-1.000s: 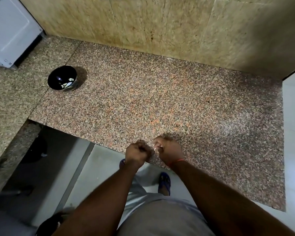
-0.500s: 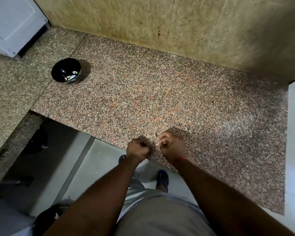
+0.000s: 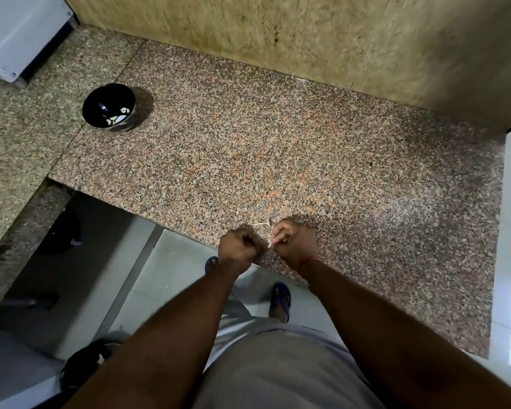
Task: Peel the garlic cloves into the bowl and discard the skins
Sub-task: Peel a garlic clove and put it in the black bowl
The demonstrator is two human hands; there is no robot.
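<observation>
Hands parted slightly; left hand [image 3: 239,245] fisted, contents hidden; right hand [image 3: 294,242] pinches garlic clove [image 3: 271,242]; bowl [image 3: 109,107] far left.

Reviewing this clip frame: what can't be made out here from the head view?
- Left hand: fingers curled inward; whatever it holds is hidden by the fist.
- Right hand: pinches something pale, too small to tell clove from skin.
- Bowl: pale pieces inside, too small to count.
- Dark bin on the floor: partly covered by the left forearm.
- White appliance: cut off by the top-left edge.
</observation>
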